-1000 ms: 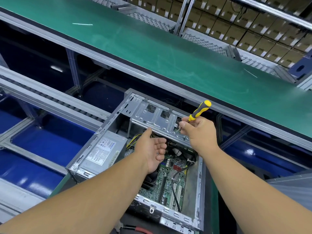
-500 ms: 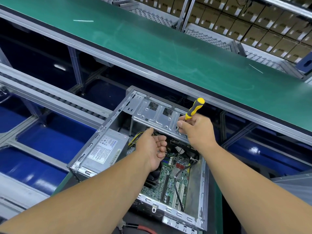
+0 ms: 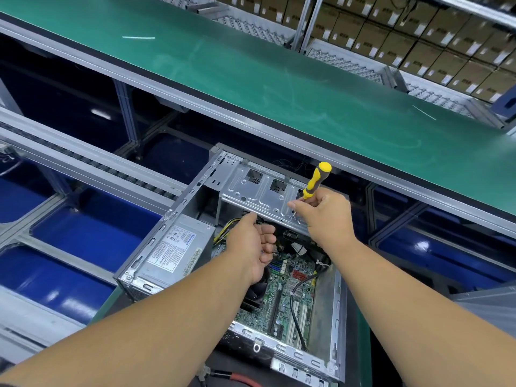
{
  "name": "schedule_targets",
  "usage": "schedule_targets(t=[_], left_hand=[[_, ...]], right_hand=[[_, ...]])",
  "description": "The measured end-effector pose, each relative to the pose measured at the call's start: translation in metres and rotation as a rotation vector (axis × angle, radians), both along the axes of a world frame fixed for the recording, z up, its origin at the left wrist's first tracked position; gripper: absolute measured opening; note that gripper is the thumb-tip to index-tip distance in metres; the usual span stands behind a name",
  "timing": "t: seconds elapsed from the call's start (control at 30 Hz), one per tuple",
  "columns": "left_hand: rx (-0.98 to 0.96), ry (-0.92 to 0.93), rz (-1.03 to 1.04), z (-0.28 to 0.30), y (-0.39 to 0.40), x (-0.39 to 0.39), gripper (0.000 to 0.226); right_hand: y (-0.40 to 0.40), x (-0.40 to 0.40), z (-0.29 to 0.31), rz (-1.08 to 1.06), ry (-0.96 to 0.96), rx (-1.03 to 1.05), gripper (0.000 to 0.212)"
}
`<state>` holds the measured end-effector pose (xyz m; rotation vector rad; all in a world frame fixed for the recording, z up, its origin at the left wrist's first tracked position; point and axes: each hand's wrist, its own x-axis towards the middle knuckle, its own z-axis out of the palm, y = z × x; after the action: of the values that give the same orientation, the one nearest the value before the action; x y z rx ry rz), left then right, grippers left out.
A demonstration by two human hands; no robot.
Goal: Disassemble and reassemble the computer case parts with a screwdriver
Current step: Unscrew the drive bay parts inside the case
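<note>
Nearest, at 6 o'clock: red-handled pliers (image 3: 237, 377) on the dark worktop (image 3: 223, 364), just in front of the computer case (image 3: 333, 317).

Open computer case at centre, side panel off. Inside, toward 5 o'clock, green motherboard (image 3: 282, 297) with a black cable (image 3: 296, 311) across it. At 8 o'clock within the case, grey power supply (image 3: 173, 247) with a white label.

Left hand (image 3: 251, 247) over the case middle, fingers (image 3: 268, 238) loosely curled, holding nothing visible, thumb stretched toward 12 o'clock and reaching the lower edge of the metal drive bracket (image 3: 259, 194). Yellow-and-black wires (image 3: 223, 230) just at 9 o'clock of that thumb.

Right hand (image 3: 326, 216) at 3 o'clock of the left, over the bracket's right end. Fingers (image 3: 300, 203) wrapped round the lower part of the screwdriver (image 3: 317, 182): yellow-and-black handle sticking out above them toward 1 o'clock, thin shaft emerging below them toward 7 o'clock, tip down on the bracket. Forefinger extended toward 9 o'clock alongside the shaft.

Beyond the case, from 9 to 3 o'clock, a green conveyor belt (image 3: 279, 88) with grey metal edging. Roller track (image 3: 97, 163) at 9 o'clock, blue bins (image 3: 92, 233) beneath. Farthest, at 1 o'clock, shelves of brown cardboard boxes (image 3: 418, 43).
</note>
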<state>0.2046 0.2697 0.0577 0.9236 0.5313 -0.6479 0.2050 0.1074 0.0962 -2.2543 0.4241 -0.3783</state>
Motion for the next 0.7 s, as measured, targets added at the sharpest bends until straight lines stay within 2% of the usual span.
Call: schedule_targets(t=[0.07, 0.17, 0.3, 0.47, 0.57, 0.7], left_hand=[[0.186, -0.201, 0.029, 0.005, 0.0, 0.0, 0.04], [0.481, -0.642, 0.006, 0.025, -0.001, 0.009, 0.026], [0.662, -1.045, -0.206, 0.061, -0.012, 0.039, 0.045], [0.722, -1.216, -0.284, 0.079, -0.035, 0.06, 0.026], [0.745, -1.257, -0.387, 0.081, -0.04, 0.065, 0.018], [0.703, -1.317, -0.557, 0.087, -0.037, 0.069, 0.014]], right_hand=[[0.003, 0.002, 0.0, -0.025, -0.008, -0.026, 0.035], [0.006, 0.004, 0.0, -0.041, -0.019, -0.059, 0.039], [0.007, 0.005, 0.0, -0.024, -0.004, -0.113, 0.02], [0.005, 0.004, 0.0, 0.026, -0.007, -0.077, 0.013], [-0.002, 0.001, -0.004, 0.079, 0.02, 0.024, 0.021], [-0.004, -0.002, -0.008, 0.068, 0.037, 0.041, 0.027]])
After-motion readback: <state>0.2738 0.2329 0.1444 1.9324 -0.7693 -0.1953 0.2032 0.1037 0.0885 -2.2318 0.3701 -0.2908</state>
